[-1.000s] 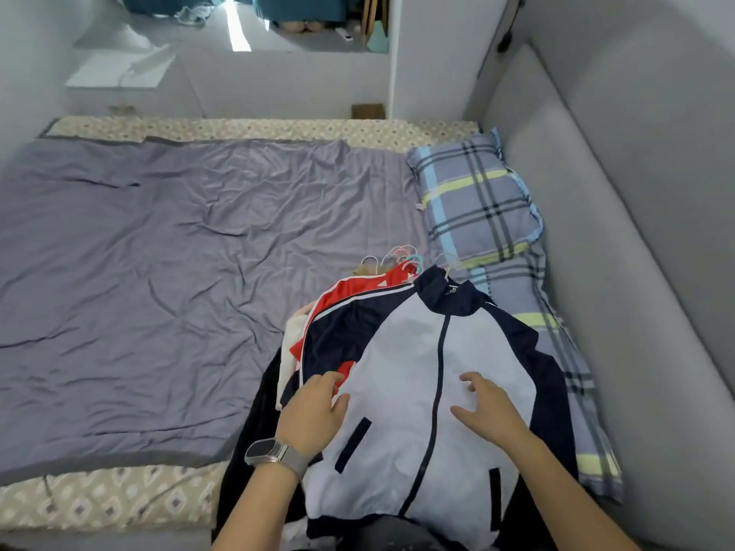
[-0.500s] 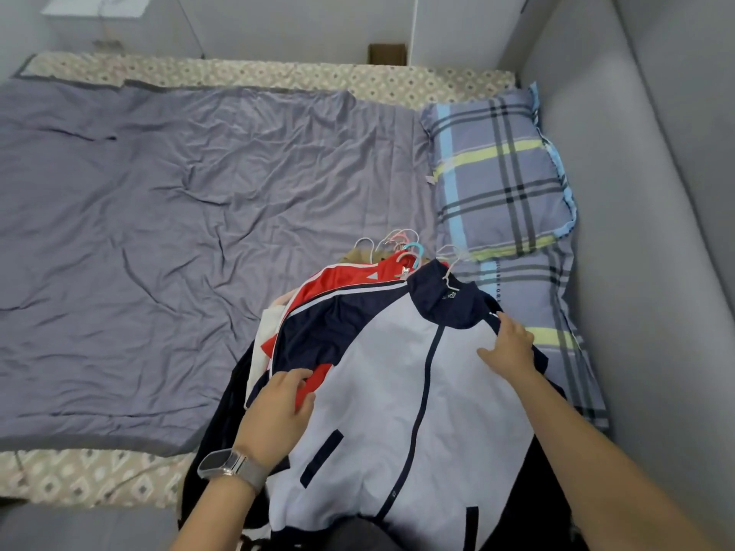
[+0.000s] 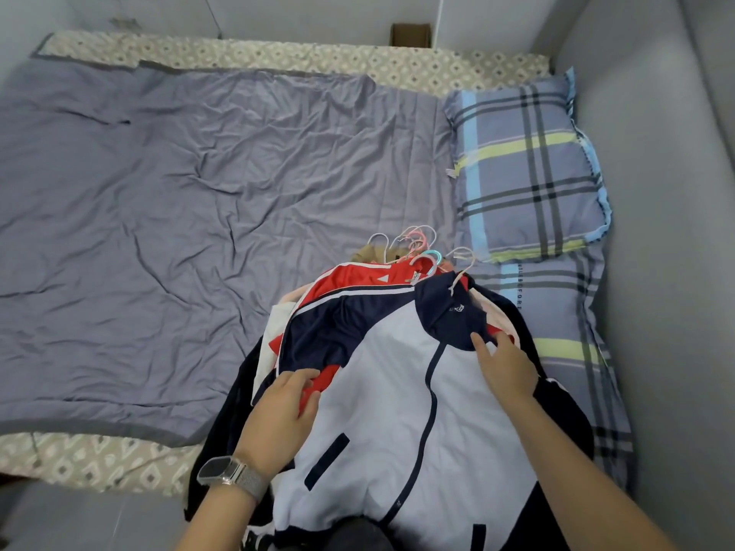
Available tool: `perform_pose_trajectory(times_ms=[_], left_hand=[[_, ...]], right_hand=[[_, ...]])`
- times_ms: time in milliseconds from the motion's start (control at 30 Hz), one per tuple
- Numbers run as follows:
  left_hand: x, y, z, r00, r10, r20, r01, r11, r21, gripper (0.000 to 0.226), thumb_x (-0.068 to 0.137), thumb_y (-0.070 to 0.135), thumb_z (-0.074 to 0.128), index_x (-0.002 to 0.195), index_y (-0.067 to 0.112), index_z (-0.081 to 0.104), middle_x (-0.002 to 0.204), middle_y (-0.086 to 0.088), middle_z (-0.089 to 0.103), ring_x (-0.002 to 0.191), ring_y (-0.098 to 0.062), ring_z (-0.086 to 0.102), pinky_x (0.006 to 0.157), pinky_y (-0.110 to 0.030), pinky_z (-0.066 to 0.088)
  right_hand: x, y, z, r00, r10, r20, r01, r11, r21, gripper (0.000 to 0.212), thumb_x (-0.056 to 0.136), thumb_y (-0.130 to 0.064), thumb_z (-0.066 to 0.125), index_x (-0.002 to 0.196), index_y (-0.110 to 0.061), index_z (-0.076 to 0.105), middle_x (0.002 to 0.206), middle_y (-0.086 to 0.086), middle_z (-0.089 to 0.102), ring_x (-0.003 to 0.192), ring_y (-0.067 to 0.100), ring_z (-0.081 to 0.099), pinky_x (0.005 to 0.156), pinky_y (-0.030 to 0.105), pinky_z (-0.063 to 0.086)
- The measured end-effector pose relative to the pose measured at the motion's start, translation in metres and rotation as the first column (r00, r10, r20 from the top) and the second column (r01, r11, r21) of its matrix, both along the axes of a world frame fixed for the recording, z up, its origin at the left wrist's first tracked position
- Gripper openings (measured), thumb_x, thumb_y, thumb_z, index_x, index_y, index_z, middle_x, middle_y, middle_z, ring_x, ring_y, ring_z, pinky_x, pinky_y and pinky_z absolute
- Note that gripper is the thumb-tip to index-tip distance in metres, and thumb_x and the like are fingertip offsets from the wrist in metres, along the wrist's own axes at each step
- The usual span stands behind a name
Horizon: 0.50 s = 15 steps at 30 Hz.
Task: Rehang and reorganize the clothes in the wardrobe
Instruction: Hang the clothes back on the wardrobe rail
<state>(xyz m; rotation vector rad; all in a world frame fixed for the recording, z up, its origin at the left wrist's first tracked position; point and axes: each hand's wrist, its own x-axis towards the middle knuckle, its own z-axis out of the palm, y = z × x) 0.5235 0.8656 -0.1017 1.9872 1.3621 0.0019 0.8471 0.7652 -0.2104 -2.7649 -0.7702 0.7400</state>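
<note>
A pile of clothes on hangers lies on the near right part of the bed. On top is a white and navy zip jacket. A red garment shows under it. Several hanger hooks stick out at the far end of the pile. My left hand, with a watch on the wrist, grips the left edge of the jacket, fingers curled over the fabric. My right hand rests on the jacket's right shoulder just below the navy collar, fingers fairly straight.
A wrinkled purple-grey sheet covers the bed to the left. Two plaid pillows lie along the right side against a grey padded wall. A patterned mattress edge borders the sheet near me.
The view has dipped closer to the pile. My right hand moved up the jacket from its chest to the shoulder by the collar. My left hand stays at the jacket's left edge.
</note>
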Motion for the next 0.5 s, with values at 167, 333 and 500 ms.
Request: perform_pose_trajectory(times_ms=[167,333,500], left_hand=[[0.010,0.007,0.004,0.999,-0.033,0.030,0.032,0.999,0.026,0.035,0.093,0.023,0.054,0.128,0.018,0.053,0.113,0.005,0.055,0.097,-0.007,0.055,0.088,-0.023,0.046],[0.026,0.010,0.016,0.987,-0.097,0.128,0.086,0.992,0.089,0.051,0.091,0.030,0.058,0.138,0.019,0.041,0.134,0.006,0.045,0.122,-0.009,0.045,0.102,-0.020,0.034],[0.041,0.007,0.032,0.964,-0.243,0.112,0.209,0.946,0.248,0.052,0.085,0.056,0.040,0.136,0.046,0.034,0.140,0.029,0.035,0.137,-0.001,0.022,0.112,-0.035,0.011]], right_hand=[[-0.030,-0.024,0.049,0.997,-0.030,0.072,0.017,0.986,0.165,0.050,0.082,-0.062,0.056,0.054,-0.025,0.037,0.060,-0.002,0.055,0.062,0.026,0.055,0.053,0.029,0.036],[-0.055,-0.046,0.088,0.996,0.056,-0.074,-0.035,0.965,0.261,0.064,0.072,-0.059,0.069,0.048,-0.013,0.031,0.042,0.000,0.036,0.044,0.017,0.038,0.047,0.032,0.034],[-0.063,-0.060,0.122,0.924,0.244,-0.296,-0.101,0.899,0.426,0.062,0.061,-0.067,0.064,0.048,-0.021,0.026,0.047,-0.006,0.020,0.048,0.007,0.021,0.049,0.025,0.018]])
